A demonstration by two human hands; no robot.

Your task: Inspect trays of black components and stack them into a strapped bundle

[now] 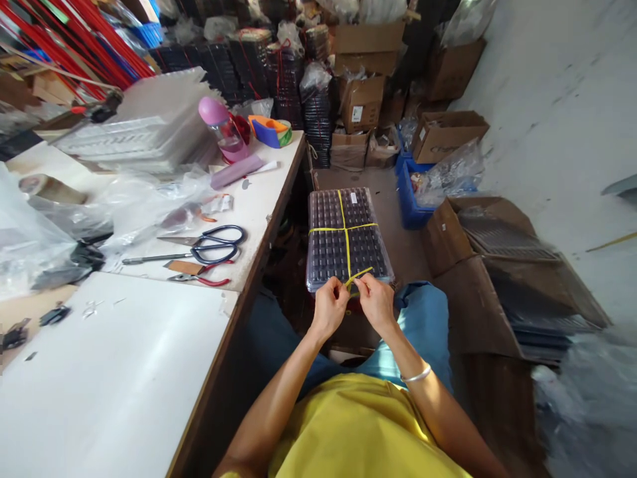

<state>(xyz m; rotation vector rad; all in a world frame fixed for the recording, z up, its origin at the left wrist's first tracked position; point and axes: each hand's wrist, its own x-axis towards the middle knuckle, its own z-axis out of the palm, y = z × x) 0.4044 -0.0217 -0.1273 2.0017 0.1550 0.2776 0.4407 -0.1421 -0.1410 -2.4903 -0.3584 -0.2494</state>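
A stack of plastic trays (326,249) with rows of small dark pieces sits in front of my knees. Yellow strap (347,245) crosses its top in both directions, and a small white label shows near the far edge. At the stack's near edge, my left hand (330,307) pinches the yellow strap. Close beside it on the right, my right hand (377,302) also has its fingers closed on the strap. A short loose end of the strap sticks up between the two hands. The fingertips partly hide where the strap ends meet.
On the white workbench (99,372) at left lie scissors (219,244), pliers (204,279), a pink-capped bottle (223,126) and clear plastic sheets (144,126). To the right are an open cardboard box (462,312) and a blue crate (413,206). Stacked trays (316,119) stand behind.
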